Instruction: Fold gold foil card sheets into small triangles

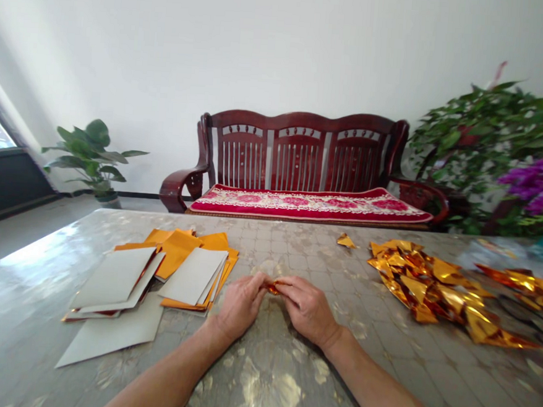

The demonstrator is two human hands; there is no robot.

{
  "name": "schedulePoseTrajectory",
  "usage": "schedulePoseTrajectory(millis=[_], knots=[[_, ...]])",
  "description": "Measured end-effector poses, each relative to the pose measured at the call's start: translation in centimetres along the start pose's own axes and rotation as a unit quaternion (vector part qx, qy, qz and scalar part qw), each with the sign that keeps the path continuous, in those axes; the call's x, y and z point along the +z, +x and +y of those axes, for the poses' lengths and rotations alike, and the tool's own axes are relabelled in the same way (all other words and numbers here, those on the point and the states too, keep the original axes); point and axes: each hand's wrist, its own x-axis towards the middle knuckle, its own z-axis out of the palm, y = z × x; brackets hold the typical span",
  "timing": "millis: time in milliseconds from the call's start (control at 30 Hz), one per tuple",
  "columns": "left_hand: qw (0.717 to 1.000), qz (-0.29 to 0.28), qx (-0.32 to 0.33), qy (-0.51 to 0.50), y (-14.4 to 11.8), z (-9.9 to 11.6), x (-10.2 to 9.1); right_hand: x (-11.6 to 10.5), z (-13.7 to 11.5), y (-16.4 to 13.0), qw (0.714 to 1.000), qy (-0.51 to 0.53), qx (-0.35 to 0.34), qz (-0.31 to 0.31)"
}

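My left hand [242, 302] and my right hand [308, 308] meet over the middle of the table, fingertips pinched on a small piece of gold foil paper [273, 287]. Most of the piece is hidden behind my fingers, so its shape cannot be made out. Left of my hands lie stacks of foil paper sheets, some with the pale side up [196, 275] and some with the gold side up [177, 251]. To the right is a long heap of folded gold foil pieces [426, 282]. A single folded piece [346, 240] lies apart near the far edge.
The table [268, 383] has a flowered, glossy cover. Clear plastic [495, 251] and dark cords [524, 311] lie at its right side. Beyond it stand a wooden bench [298, 156] with a red patterned cushion [309, 203], a potted plant [93, 154] and purple flowers [540, 182].
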Motion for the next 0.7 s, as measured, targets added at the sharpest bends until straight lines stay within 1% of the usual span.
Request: schedulePoseTrajectory(millis=[167, 300, 467, 700], knots=[[0.996, 0.012, -0.052, -0.075, 0.05, -0.06, 0.52, 0.05, 0.10, -0.04, 1.000, 0.005, -0.009, 0.017], [0.994, 0.002, -0.088, -0.062, 0.17, -0.10, 0.81, 0.33, 0.20, -0.08, 1.000, 0.010, -0.006, 0.018], [0.994, -0.007, -0.089, -0.067, 0.19, -0.08, 0.84, 0.74, 0.20, -0.06, 1.000, 0.019, -0.005, 0.021], [0.994, -0.011, -0.079, -0.074, 0.17, 0.01, 0.87, 0.71, -0.01, 0.02, 0.999, 0.030, -0.001, 0.024]])
